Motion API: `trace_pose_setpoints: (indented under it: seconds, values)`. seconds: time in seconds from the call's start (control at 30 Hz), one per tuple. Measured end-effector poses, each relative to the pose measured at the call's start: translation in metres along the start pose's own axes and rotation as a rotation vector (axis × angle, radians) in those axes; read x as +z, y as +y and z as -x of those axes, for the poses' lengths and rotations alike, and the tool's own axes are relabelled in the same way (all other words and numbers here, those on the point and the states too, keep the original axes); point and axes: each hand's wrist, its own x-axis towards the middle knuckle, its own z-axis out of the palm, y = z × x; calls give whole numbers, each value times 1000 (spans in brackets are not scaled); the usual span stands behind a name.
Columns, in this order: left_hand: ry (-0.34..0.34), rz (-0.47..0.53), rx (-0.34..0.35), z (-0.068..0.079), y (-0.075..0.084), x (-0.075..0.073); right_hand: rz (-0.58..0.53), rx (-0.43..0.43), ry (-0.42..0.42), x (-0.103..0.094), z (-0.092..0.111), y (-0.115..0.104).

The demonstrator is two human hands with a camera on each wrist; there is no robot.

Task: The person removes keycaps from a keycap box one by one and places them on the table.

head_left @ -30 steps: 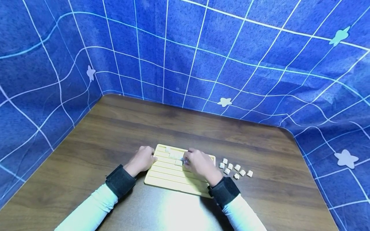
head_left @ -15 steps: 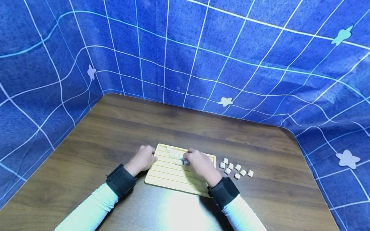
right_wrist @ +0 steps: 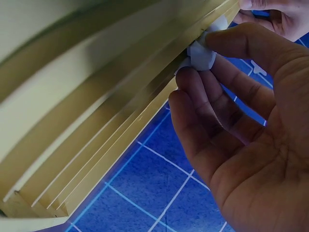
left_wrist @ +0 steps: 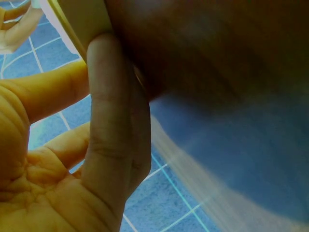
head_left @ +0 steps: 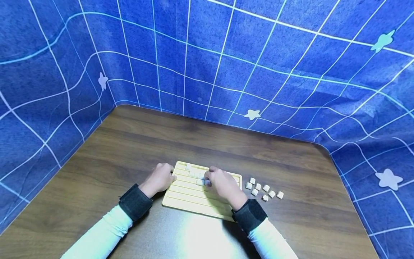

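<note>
A pale yellow ridged board (head_left: 191,202) lies on the table, with a few small white tiles (head_left: 200,182) set in its upper rows. At its left edge, my left hand (head_left: 160,177) pinches the rim; the thumb and fingers (left_wrist: 108,101) meet on either side of it in the left wrist view. Over the upper right of the board, my right hand (head_left: 223,184) pinches a small white tile (right_wrist: 202,55) between thumb and fingertips. That tile is right at a row of the board, beside another white tile, and the fingers partly cover it.
Several loose off-white tiles (head_left: 265,188) lie on the wooden table (head_left: 161,133) just right of the board. A blue cloth (head_left: 200,54) with white grid lines and stars stands around the back and sides of the table.
The right hand's fingers have shifted very slightly at the tile, which sits next to the tile in its row. The left hand keeps its hold on the board.
</note>
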Motion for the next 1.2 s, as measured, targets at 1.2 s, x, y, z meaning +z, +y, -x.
trace_pose_setpoints:
  seconds: [1.2]
  values:
    - [-17,9,-17,-1,0,0,-128,195,141,-19,61,60]
